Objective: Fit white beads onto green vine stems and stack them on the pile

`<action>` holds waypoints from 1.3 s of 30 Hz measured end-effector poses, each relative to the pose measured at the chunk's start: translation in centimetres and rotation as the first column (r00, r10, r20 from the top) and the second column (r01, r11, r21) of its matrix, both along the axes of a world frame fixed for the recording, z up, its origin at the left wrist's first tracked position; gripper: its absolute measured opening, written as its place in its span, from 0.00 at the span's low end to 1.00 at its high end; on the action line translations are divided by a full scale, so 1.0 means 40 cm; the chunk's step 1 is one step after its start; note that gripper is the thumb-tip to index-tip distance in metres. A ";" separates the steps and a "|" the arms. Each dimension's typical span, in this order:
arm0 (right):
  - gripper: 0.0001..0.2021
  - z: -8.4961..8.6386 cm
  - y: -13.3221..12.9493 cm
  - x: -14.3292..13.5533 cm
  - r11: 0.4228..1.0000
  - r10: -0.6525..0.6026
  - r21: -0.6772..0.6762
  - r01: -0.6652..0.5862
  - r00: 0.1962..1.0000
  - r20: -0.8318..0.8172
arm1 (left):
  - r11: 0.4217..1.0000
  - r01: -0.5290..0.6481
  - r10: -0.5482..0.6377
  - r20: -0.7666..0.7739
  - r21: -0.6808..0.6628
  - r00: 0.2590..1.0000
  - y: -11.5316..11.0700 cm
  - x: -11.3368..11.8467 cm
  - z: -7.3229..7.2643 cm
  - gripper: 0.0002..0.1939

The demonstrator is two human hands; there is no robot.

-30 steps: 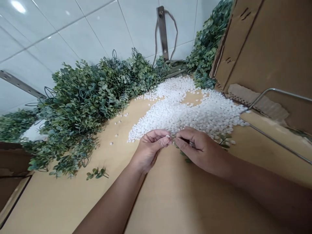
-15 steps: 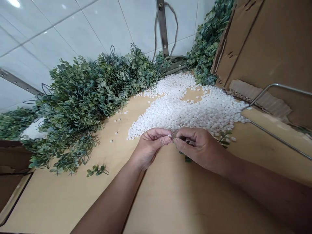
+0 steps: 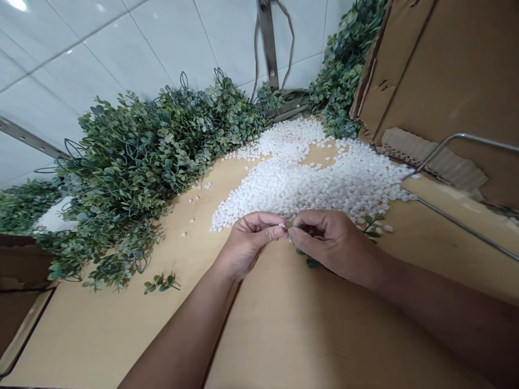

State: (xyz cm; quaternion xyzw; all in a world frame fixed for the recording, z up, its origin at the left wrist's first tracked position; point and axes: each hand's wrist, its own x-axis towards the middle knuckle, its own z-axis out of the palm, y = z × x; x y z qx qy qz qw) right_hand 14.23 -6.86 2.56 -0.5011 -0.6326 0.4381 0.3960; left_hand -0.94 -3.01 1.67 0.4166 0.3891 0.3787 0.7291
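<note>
My left hand [image 3: 253, 240] pinches a small white piece [image 3: 281, 225] between thumb and fingertips, at the near edge of a heap of small white pieces [image 3: 284, 186]. Close against it, my right hand [image 3: 326, 237] is closed on a green leafy sprig [image 3: 313, 263]; its leaves show below and behind the fingers. The two hands' fingertips almost meet, and the exact contact between the white piece and the sprig's stem is too small to make out.
A large pile of leafy stems [image 3: 138, 156] lies left, a loose sprig [image 3: 161, 283] in front. More greenery [image 3: 338, 70] stands behind. Right are a cardboard box [image 3: 450, 81] and a bent metal rod [image 3: 466, 221]. The table [image 3: 101, 335] meets a tiled wall [image 3: 162, 38].
The view has shifted very slightly. Both hands keep nearly the same place and the same pinch, with no clear movement of what they hold.
</note>
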 end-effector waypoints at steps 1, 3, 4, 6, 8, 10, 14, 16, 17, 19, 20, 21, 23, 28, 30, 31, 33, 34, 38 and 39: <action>0.11 0.000 0.000 0.000 1.000 0.003 -0.004 -0.003 1.000 -0.002 | 1.000 0.002 -0.002 -0.003 0.002 1.000 0.000 0.000 0.000 0.11; 0.10 0.001 0.000 0.000 1.000 0.007 -0.012 -0.007 1.000 -0.008 | 1.000 0.003 -0.003 -0.008 0.005 1.000 0.000 0.000 0.000 0.11; 0.10 0.001 0.000 0.000 1.000 0.006 -0.019 -0.007 1.000 -0.012 | 1.000 0.000 0.000 -0.010 0.006 1.000 0.001 0.000 0.000 0.11; 0.10 0.000 0.000 0.000 1.000 0.006 -0.026 -0.006 1.000 -0.018 | 1.000 -0.009 0.009 -0.017 0.009 1.000 0.002 0.001 0.000 0.11; 0.11 -0.001 0.000 -0.001 1.000 0.002 -0.017 -0.003 1.000 -0.019 | 1.000 -0.015 0.016 -0.027 0.011 1.000 0.003 0.001 -0.001 0.10; 0.11 -0.004 0.001 -0.002 1.000 -0.005 -0.005 0.005 1.000 -0.006 | 1.000 -0.014 0.014 -0.040 0.017 0.999 0.005 0.002 -0.002 0.11; 0.11 -0.010 0.001 -0.003 1.000 -0.019 0.003 0.019 1.000 0.010 | 0.999 -0.003 0.007 -0.083 0.038 0.997 0.008 0.001 -0.005 0.12; 0.11 -0.013 -0.001 -0.003 1.000 -0.022 0.010 0.022 1.000 0.014 | 0.999 0.008 -0.004 -0.097 0.049 0.995 0.009 0.000 -0.007 0.11; 0.11 -0.015 -0.001 -0.003 1.000 -0.025 0.014 0.025 1.000 0.017 | 0.998 0.018 -0.012 -0.099 0.056 0.995 0.009 -0.001 -0.007 0.11; 0.11 -0.017 -0.002 -0.003 1.000 -0.028 0.011 0.028 1.000 0.013 | 0.997 0.040 -0.033 -0.098 0.069 0.995 0.011 -0.003 -0.008 0.10; 0.11 -0.018 -0.002 -0.004 1.000 -0.028 0.003 0.028 1.000 0.008 | 0.996 0.050 -0.042 -0.097 0.074 0.994 0.011 -0.003 -0.008 0.10; 0.11 -0.019 -0.001 -0.004 1.000 -0.030 -0.008 0.030 1.000 0.002 | 0.995 0.056 -0.048 -0.097 0.078 0.994 0.011 -0.003 -0.008 0.10; 0.11 -0.020 0.001 -0.004 0.999 -0.032 -0.030 0.032 0.999 -0.005 | 0.995 0.059 -0.051 -0.098 0.081 0.994 0.012 -0.003 -0.007 0.10; 0.11 -0.023 0.004 -0.005 0.999 -0.039 -0.034 0.038 0.999 -0.024 | 0.995 0.047 -0.038 -0.111 0.085 0.993 0.011 0.001 -0.005 0.11; 0.11 -0.025 0.004 -0.006 0.999 -0.028 -0.016 0.028 0.999 -0.026 | 0.995 0.052 -0.041 -0.122 0.090 0.992 0.011 0.002 -0.004 0.11; 0.12 -0.026 0.004 -0.007 1.000 -0.023 -0.005 0.023 0.999 -0.027 | 0.994 0.054 -0.043 -0.126 0.092 0.991 0.010 0.002 -0.003 0.11; 0.12 -0.028 0.003 -0.007 1.000 -0.014 0.012 0.014 0.999 -0.031 | 0.994 0.056 -0.043 -0.128 0.097 0.991 0.010 0.003 -0.003 0.11; 0.12 -0.029 0.004 -0.007 1.000 -0.008 0.011 0.008 0.999 -0.037 | 0.994 0.054 -0.041 -0.126 0.100 0.991 0.009 0.004 -0.002 0.11; 0.10 -0.019 0.009 0.001 0.999 0.040 0.010 -0.039 0.995 -0.089 | 0.988 0.018 -0.004 -0.092 0.156 0.996 0.011 0.000 0.000 0.12; 0.09 -0.013 0.011 0.005 0.999 0.049 0.027 -0.046 0.993 -0.110 | 0.983 -0.009 0.026 -0.092 0.183 0.995 0.012 -0.002 0.002 0.12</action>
